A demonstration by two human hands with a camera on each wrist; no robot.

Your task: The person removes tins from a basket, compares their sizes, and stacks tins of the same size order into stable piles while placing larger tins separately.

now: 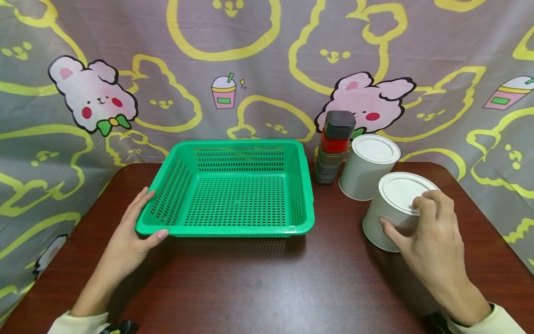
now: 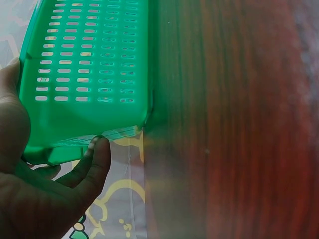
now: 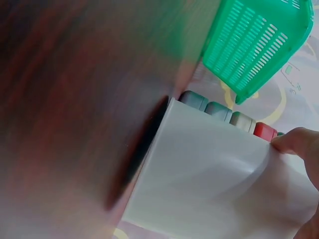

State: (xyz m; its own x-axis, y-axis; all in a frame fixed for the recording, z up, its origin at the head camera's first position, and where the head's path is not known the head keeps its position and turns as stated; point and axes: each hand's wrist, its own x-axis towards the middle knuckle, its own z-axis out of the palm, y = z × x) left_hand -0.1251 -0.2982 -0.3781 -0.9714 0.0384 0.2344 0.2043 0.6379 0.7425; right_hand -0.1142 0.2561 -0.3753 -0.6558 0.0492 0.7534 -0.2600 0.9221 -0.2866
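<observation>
An open green plastic basket (image 1: 235, 229) with slotted walls sits on the left half of the table. My left hand (image 1: 129, 239) grips its near left corner, thumb on the front rim, fingers along the left side. In the left wrist view, the fingertips (image 2: 102, 149) curl against the basket's outer wall. At the right, my right hand (image 1: 438, 241) holds a white lidded can (image 1: 375, 227), thumb on its side and bent fingers over the lid's edge. Dark shadow runs along the can's base (image 3: 149, 154) in the right wrist view; whether it touches the table cannot be told.
Behind the held can stands a second white can (image 1: 365, 174). Left of that rises a stack of small rounded boxes (image 1: 333, 146), grey, red and olive. The brown table (image 1: 258, 287) ends at a patterned cloth (image 1: 258, 79) behind.
</observation>
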